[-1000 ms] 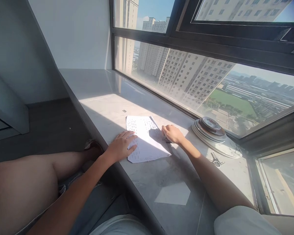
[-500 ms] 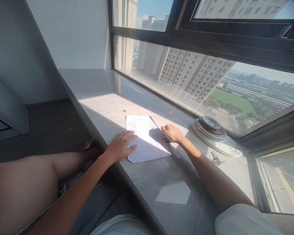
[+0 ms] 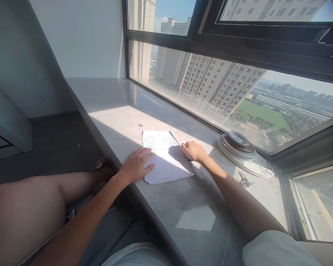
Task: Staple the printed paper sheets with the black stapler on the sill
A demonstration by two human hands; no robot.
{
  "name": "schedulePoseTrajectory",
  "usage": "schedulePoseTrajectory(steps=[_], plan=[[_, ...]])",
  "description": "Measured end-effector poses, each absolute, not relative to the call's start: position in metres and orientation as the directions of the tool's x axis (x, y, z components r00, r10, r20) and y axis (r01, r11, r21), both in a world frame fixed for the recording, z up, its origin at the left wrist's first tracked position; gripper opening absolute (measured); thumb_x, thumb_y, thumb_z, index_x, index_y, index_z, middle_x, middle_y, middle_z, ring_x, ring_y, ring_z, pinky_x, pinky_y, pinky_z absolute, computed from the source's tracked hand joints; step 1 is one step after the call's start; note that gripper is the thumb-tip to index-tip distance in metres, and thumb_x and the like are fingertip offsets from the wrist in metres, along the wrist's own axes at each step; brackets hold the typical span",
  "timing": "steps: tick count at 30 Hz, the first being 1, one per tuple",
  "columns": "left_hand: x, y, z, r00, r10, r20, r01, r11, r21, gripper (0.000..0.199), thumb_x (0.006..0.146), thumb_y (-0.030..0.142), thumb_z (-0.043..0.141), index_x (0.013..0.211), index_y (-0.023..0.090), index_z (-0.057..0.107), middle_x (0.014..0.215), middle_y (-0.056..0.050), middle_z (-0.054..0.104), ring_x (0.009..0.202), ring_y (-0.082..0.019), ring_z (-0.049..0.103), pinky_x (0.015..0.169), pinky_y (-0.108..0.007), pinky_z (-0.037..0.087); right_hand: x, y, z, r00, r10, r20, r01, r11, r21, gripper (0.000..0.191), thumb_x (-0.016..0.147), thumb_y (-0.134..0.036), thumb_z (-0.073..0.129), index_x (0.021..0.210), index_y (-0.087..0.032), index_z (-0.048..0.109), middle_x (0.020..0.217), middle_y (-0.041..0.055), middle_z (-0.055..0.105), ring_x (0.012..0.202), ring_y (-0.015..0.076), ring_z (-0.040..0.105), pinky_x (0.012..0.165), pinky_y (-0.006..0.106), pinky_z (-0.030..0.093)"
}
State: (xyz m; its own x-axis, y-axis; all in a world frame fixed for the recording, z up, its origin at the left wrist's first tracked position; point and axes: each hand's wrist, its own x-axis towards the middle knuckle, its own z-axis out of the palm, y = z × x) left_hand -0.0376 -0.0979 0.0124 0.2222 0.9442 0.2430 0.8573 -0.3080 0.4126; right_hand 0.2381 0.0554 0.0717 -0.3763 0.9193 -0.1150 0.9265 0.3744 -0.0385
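Note:
Sheets of paper (image 3: 166,168) with rows of dark marks lie on the grey stone sill, partly in sunlight. My left hand (image 3: 137,164) rests flat on their left edge, fingers spread. At the right edge of the paper is my right hand (image 3: 193,150), its fingers closed together. Something dark and thin shows just below those fingers, but what they grip is too small and shaded to make out.
A stack of plates (image 3: 237,147) stands on the sill to the right, by the window. Near it lies a small metal object (image 3: 245,181). A tiny dark piece (image 3: 140,125) lies beyond the paper. The sill's front edge runs beside my legs.
My right hand has shifted very slightly to the left at the paper's edge. My left hand and the paper look unmoved.

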Motion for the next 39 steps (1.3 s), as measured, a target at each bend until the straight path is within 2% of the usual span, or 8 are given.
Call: schedulePoseTrajectory(steps=[6, 12, 24, 31, 39], plan=[[-0.037, -0.098, 0.014, 0.224, 0.949, 0.223, 0.857, -0.3, 0.419, 0.046, 0.11, 0.047, 0.052, 0.15, 0.026, 0.064, 0.165, -0.011, 0.055, 0.153, -0.038, 0.049, 0.127, -0.062, 0.043, 0.236, 0.051, 0.075, -0.372, 0.917, -0.141, 0.926, 0.377, 0.01, 0.059, 0.114, -0.038, 0.03, 0.09, -0.013, 0.078, 0.097, 0.0196, 0.078, 0.08, 0.0262, 0.07, 0.068, 0.033, 0.041], [-0.037, -0.099, 0.013, 0.228, 0.946, 0.23, 0.86, -0.306, 0.408, 0.046, 0.111, 0.045, 0.053, 0.15, 0.024, 0.063, 0.165, -0.012, 0.056, 0.154, -0.037, 0.049, 0.127, -0.062, 0.044, 0.233, 0.048, 0.072, -0.366, 0.918, -0.153, 0.921, 0.381, 0.081, 0.061, 0.115, -0.039, 0.028, 0.098, -0.013, 0.08, 0.105, 0.0214, 0.079, 0.088, 0.0289, 0.074, 0.075, 0.034, 0.046], [-0.037, -0.098, 0.012, 0.225, 0.938, 0.263, 0.853, -0.32, 0.413, 0.044, 0.11, 0.047, 0.054, 0.147, 0.027, 0.065, 0.163, -0.01, 0.058, 0.151, -0.036, 0.051, 0.126, -0.061, 0.045, 0.229, 0.043, 0.078, -0.371, 0.914, -0.166, 0.913, 0.391, 0.114, 0.064, 0.116, -0.04, 0.027, 0.106, -0.012, 0.083, 0.109, 0.0221, 0.081, 0.095, 0.0315, 0.078, 0.076, 0.035, 0.049], [-0.036, -0.099, 0.016, 0.229, 0.949, 0.216, 0.858, -0.301, 0.415, 0.046, 0.11, 0.046, 0.052, 0.15, 0.025, 0.064, 0.166, -0.011, 0.055, 0.154, -0.037, 0.049, 0.127, -0.062, 0.043, 0.227, 0.037, 0.076, -0.378, 0.915, -0.141, 0.904, 0.398, 0.155, 0.061, 0.116, -0.04, 0.03, 0.107, -0.011, 0.083, 0.107, 0.0218, 0.08, 0.094, 0.0315, 0.078, 0.08, 0.035, 0.052], [-0.037, -0.098, 0.014, 0.224, 0.947, 0.231, 0.853, -0.305, 0.423, 0.046, 0.11, 0.045, 0.054, 0.15, 0.024, 0.065, 0.165, -0.012, 0.056, 0.154, -0.038, 0.05, 0.127, -0.064, 0.043, 0.223, 0.033, 0.068, -0.418, 0.903, -0.097, 0.885, 0.429, 0.18, 0.055, 0.114, -0.035, 0.037, 0.103, -0.012, 0.085, 0.102, 0.0207, 0.082, 0.094, 0.0315, 0.078, 0.083, 0.037, 0.054]])
